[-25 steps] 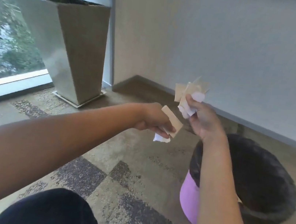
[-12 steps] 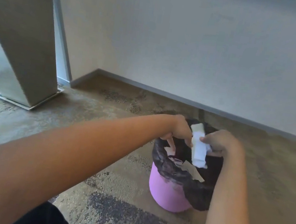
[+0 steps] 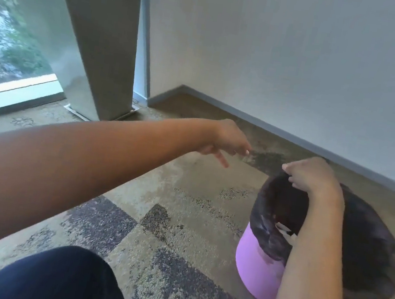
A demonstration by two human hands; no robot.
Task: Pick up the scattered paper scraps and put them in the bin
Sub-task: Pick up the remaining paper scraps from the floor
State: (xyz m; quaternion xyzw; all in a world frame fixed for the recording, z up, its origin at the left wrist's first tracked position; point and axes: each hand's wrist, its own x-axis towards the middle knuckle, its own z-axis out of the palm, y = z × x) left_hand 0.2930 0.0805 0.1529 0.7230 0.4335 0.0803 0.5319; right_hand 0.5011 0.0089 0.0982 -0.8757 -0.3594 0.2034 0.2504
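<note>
Head view: paper scraps (image 3: pixel 284 232) inside lilac bin (image 3: pixel 257 273), below right hand (image 3: pixel 313 175), fingers curled, empty. Left hand (image 3: pixel 228 142) aside, fingers loose, empty. Patterned carpet (image 3: pixel 167 221); planter (image 3: pixel 100 40) near wall corner.

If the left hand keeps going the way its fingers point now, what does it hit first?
The left hand is empty, its fingers angled down and to the right. Straight on, it would probably meet the patterned carpet floor just short of the purple plastic bin with the black liner bag. Depth is unclear, so the liner's near rim is possible.
</note>
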